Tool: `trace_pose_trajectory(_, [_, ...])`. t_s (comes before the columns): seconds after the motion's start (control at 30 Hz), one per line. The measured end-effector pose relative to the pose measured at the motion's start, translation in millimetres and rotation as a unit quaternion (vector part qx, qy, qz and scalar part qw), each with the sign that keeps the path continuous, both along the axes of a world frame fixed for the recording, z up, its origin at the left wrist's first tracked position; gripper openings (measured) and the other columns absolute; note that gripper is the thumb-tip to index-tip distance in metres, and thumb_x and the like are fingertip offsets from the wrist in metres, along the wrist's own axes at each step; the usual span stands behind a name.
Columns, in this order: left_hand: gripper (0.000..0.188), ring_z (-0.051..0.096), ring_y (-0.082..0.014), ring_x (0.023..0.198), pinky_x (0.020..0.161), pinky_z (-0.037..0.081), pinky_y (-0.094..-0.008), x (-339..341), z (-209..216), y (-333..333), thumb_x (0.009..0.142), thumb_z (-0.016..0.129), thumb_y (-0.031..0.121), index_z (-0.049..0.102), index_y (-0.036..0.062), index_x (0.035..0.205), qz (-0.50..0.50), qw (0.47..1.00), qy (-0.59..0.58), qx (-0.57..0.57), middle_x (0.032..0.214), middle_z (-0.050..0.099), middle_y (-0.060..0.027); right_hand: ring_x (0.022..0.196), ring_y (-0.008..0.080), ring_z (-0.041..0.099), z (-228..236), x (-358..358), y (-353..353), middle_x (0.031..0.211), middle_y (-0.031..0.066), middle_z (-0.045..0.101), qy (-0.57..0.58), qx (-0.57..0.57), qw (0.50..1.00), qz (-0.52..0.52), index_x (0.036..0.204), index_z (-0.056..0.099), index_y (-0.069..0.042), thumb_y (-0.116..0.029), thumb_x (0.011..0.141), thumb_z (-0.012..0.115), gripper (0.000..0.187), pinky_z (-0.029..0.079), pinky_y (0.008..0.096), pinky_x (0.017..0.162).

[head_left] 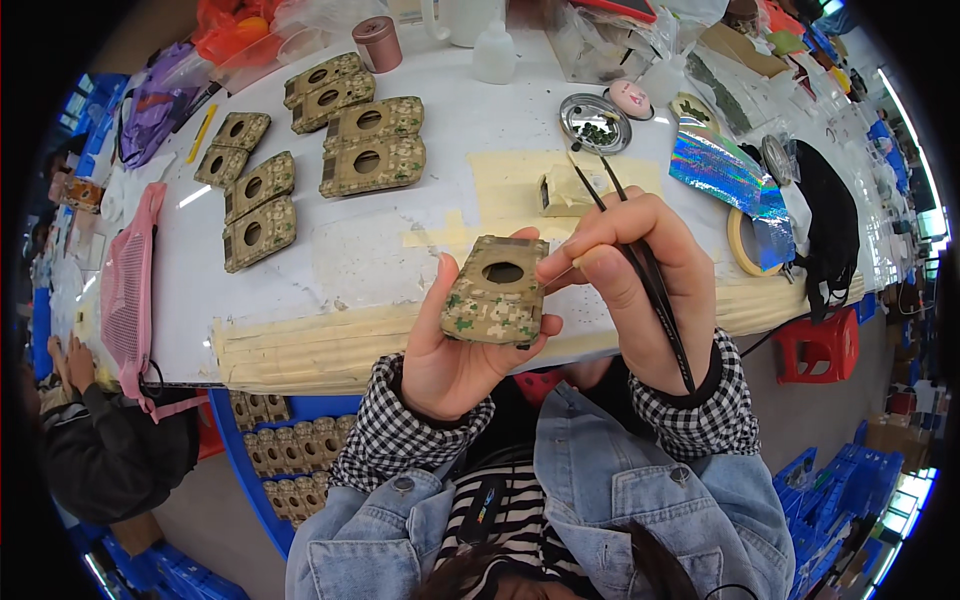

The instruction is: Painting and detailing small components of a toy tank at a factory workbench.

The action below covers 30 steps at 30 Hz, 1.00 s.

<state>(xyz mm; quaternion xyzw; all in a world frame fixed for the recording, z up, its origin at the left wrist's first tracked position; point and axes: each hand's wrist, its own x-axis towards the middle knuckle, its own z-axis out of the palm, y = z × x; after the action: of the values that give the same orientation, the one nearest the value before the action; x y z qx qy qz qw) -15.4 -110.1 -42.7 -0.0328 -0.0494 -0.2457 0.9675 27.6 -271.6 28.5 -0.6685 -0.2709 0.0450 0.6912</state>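
Note:
My left hand (440,365) is closed around the sides of a camouflage model tank hull (492,312), a boxy shell with a round hole in its top. In my right hand (665,235) a pair of black tweezers (660,300) is tucked, tips pointing up and away from the hull. The right thumb and a finger come together at the hull's right edge; whether they pinch something small cannot be made out. Just beyond, a round metal dish (622,138) holds small dark green parts, next to a tan block (562,192) on the taped surface.
Several more camouflage hulls (372,162) stand at the far left of the white table (360,240). A yellow tape roll (742,245) and holographic sheet (715,185) lie right. A blue crate (240,440) of hulls sits below left; a red stool (818,345) stands right.

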Motion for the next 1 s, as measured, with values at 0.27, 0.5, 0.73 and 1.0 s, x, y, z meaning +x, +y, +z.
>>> trace_pose_trajectory(0.27, [0.062, 0.058, -0.0317, 0.102, 0.088, 0.051, -0.0358, 0, -1, 0, 0.096, 0.024, 0.050, 0.022, 0.0076, 0.141, -0.005, 1.000, 0.007, 0.008, 0.130, 0.042, -0.0198, 0.081, 0.0140, 0.059, -3, 2, -3, 0.091, 0.0099, 0.053, -0.018, -0.002, 1.000, 0.009, 0.095, 0.052, 0.006, -0.001, 0.091, 0.052, 0.008, 0.052, 0.0250, 0.071])
trace_pose_trajectory(0.5, [0.062, 0.058, -0.0308, 0.101, 0.087, 0.050, -0.0353, 0, 0, 0, 0.096, 0.024, 0.051, 0.023, 0.0079, 0.141, -0.002, 1.000, 0.008, 0.010, 0.130, 0.043, -0.0193, 0.081, 0.0154, 0.060, -1, 1, -1, 0.086, 0.0102, 0.054, -0.018, -0.029, 0.999, -0.005, 0.092, 0.050, 0.002, -0.016, 0.094, 0.051, 0.019, 0.053, 0.0283, 0.074])
trace_pose_trajectory(0.73, [0.062, 0.058, -0.0306, 0.101, 0.087, 0.051, -0.0348, 0, 0, 0, 0.096, 0.024, 0.050, 0.022, 0.0079, 0.141, -0.002, 1.000, 0.005, 0.011, 0.131, 0.041, -0.0206, 0.082, 0.0162, 0.061, 2, 1, 0, 0.087, 0.0104, 0.053, 0.021, 0.005, 1.000, 0.002, 0.093, 0.049, 0.002, -0.016, 0.094, 0.049, 0.018, 0.053, 0.0296, 0.074])
trace_pose_trajectory(1.0, [0.076, 0.055, -0.0366, 0.109, 0.089, 0.052, -0.0397, 3, -6, -1, 0.092, 0.037, 0.052, 0.000, 0.0110, 0.145, -0.012, 0.997, -0.015, -0.072, 0.145, 0.004, -0.0310, 0.072, 0.0117, 0.057, -9, 32, -30, 0.078, 0.0045, 0.059, -0.187, -0.111, 0.945, -0.242, 0.091, 0.055, 0.001, -0.005, 0.088, 0.058, 0.007, 0.046, 0.0251, 0.064])
